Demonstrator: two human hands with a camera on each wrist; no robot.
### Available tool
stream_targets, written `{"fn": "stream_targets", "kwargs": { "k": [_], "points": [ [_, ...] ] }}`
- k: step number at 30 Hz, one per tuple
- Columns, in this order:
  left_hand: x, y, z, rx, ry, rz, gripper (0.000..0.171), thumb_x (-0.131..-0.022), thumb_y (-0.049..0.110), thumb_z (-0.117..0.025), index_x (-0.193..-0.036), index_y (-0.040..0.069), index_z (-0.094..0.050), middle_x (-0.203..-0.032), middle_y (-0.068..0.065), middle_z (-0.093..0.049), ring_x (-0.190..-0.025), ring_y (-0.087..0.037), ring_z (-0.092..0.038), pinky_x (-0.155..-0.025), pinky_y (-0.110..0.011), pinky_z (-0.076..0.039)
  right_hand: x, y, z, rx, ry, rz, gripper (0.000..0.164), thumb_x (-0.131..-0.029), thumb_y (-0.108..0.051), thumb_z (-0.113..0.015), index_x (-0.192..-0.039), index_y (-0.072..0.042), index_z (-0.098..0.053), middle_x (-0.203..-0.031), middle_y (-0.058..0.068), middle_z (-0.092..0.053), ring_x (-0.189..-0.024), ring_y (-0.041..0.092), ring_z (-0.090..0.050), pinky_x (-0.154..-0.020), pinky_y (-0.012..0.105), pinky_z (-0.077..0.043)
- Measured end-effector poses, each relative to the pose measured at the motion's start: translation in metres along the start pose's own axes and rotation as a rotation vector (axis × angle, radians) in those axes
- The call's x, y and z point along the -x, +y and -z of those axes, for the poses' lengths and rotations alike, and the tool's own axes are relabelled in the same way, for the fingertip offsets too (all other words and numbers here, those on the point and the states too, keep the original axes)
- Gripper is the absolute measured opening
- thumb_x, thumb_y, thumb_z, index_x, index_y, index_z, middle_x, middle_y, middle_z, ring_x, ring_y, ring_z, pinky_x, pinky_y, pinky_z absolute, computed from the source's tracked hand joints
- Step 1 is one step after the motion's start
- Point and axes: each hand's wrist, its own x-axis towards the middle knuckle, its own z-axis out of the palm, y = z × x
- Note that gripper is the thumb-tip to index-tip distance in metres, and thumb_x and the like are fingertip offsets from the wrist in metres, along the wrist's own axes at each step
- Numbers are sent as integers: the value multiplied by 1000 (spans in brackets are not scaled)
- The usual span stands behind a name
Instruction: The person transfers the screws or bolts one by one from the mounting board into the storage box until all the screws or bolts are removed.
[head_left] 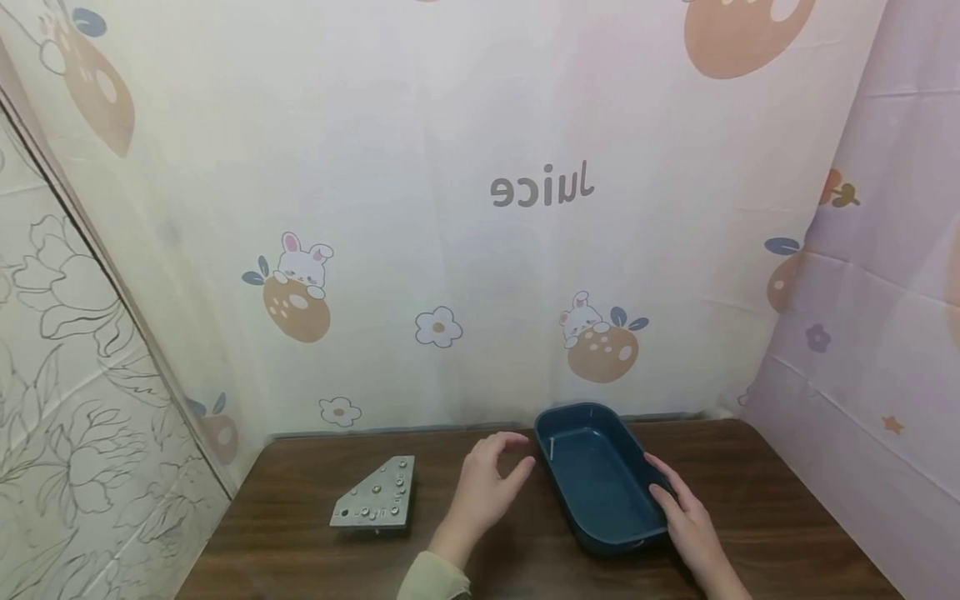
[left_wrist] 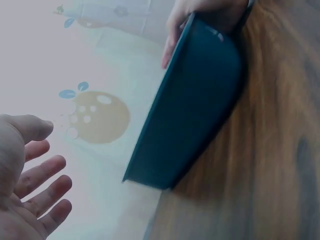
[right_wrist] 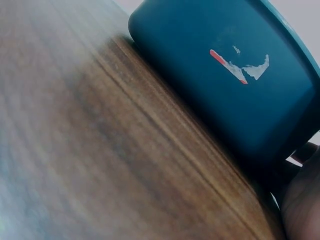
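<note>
Two hands: R hand (head_left: pixel 692 525) w/ tray (head_left: pixel 600 479), lower right of head view; L hand (head_left: pixel 483 483) free, lower ctr.
Tray loc: lower right of frame, long axis slanting upper left to lower right; base on table (head_left: pixel 300 567) or a touch off it, can't tell.
R grip: narrow, thumb over the rim, fingers along the outer side, tray's right edge pinched between.
L grip: wide, thumb & fingers apart, nothing between them; nr tray's left wall, not touching.
Step, prob.: handling tray by its right rim.
Balance: one-sided hold likely lets the left side sag; L palm vs. left wall, opp. R thumb, would level it.
R fingers: better spread & low on the wall, thumb firm on rim; smooth wall looks slick.
Speed: slow is best, esp. if base drags on the wood.
Label scrap (right_wrist: pixel 231 67): torn, on tray's outer wall, upper right of right wrist view; poor spot for fingertips, prob. flaky.
Plate (head_left: pixel 378 496): grey, studded, lower left-ctr, well apart from tray; L sleeve (head_left: pixel 431 577), bottom edge, should clear it.
Cloth (head_left: pixel 375 167): printed, behind table; tray's far end is nr it, so avoid shoving that way.
</note>
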Motion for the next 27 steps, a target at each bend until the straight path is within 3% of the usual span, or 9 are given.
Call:
{"fn": "stream_targets", "kwargs": {
  "k": [8,18,23,27],
  "points": [
    [-5,-9,34,-32,-14,73,30,-96,32,-70,-123,21,-67,-122,5,-68,-115,-15,-62,-98,-45,-51,1,-1,1,-8,5,2,56,-107,-46,-43,-158,-25,-34,-164,9,-29,-149,36,-20,-110,69,-21],
    [4,-23,53,-90,-39,97,34,-96,36,-70,-127,24,-64,-125,8,-67,-117,-14,-62,-96,-44,-52,0,-3,1,7,-3,-7,57,-107,-48,-43,-158,-26,-32,-164,9,-28,-149,38,-19,-110,71,-20],
    [6,-31,62,-96,-2,80,33,-94,34,-72,-125,25,-64,-123,8,-69,-115,-14,-64,-96,-44,-51,0,-3,-1,5,2,6,56,-107,-45,-42,-158,-24,-33,-164,10,-29,-149,39,-19,-110,70,-21],
    [8,-38,69,-67,10,40,34,-94,30,-73,-126,20,-64,-124,0,-70,-115,-23,-65,-96,-50,-51,0,-2,-1,4,5,7,56,-107,-45,-43,-158,-24,-33,-164,10,-29,-149,38,-20,-110,69,-21]
  ]
}}
